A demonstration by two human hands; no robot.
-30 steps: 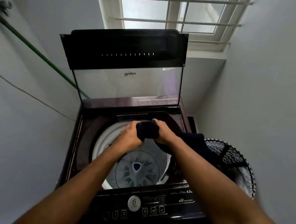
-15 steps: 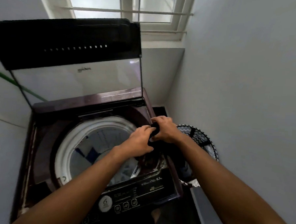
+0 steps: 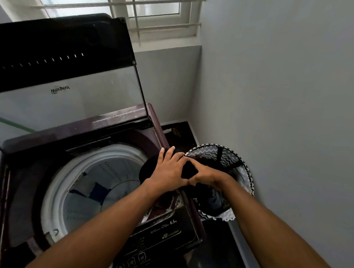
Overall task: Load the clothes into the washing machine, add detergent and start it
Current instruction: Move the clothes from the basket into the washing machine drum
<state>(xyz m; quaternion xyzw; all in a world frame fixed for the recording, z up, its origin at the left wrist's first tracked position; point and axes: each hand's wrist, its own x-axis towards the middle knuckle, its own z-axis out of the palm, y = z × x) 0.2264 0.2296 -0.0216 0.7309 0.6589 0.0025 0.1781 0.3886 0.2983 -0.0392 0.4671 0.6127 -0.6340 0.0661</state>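
Note:
A top-loading washing machine [image 3: 20,166] stands with its lid [image 3: 58,70] raised and its white-rimmed drum [image 3: 99,183] open; something blue lies low in the drum. At the machine's right edge both hands meet on a black garment [image 3: 189,171]. My left hand [image 3: 168,170] lies over the cloth with its fingers spread, and my right hand [image 3: 207,175] pinches the cloth from the right. More dark clothes [image 3: 211,197] hang down into a zigzag-patterned laundry basket [image 3: 244,170] beside the machine.
The control panel [image 3: 162,237] with round buttons faces me at the machine's front. A grey wall [image 3: 285,119] rises close on the right, just behind the basket. A barred window [image 3: 121,4] sits above the lid. A green pole [image 3: 8,123] shows behind the glass lid.
The view has swung right and both hands have gone from over the drum to its right edge near the basket, still holding black cloth.

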